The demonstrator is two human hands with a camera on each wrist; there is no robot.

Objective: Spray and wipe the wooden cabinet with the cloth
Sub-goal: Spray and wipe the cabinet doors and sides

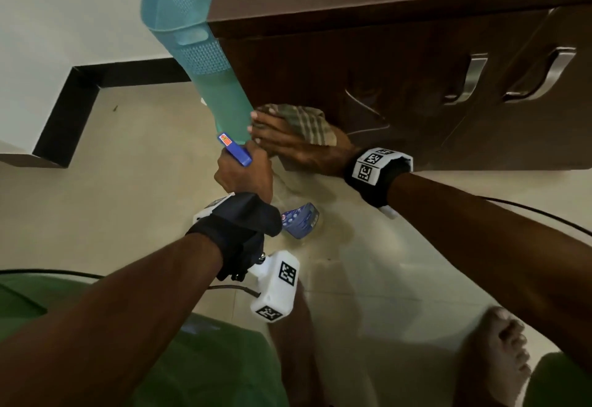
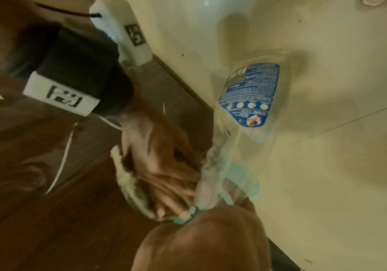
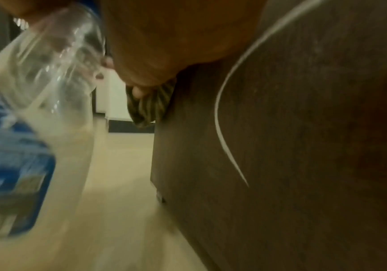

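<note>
head view, l to r. upper left of frame: teal plastic basket (image 1: 192, 32) standing at the cabinet's left edge. centre: left hand (image 1: 245, 174), fingers curled round the neck of a clear spray bottle (image 1: 301, 219) w/ blue trigger head (image 1: 235, 150); bottle body hangs below the wrist, blue label (image 2: 249, 95) plain in left wrist view. just right of it: right hand (image 1: 288, 141), fingers straight and together, pressing a checked cloth (image 1: 307, 123) flat on the lower left door of the wooden cabinet (image 1: 400, 64). upper right: two metal handles (image 1: 471, 77).

progress (judged): wiping step in hand, spraying prob. already begun; cloth sits near the door's lower left corner, so most of the front, the right door and the top look still to do. no wet sheen can be made out, so area already wiped is unclear.

hidden/unclear: nozzle direction masked by left hand; liquid level not readable, bottle looks near empty; both wrist views blurred; cabinet's right side cut off by frame edge.
</note>
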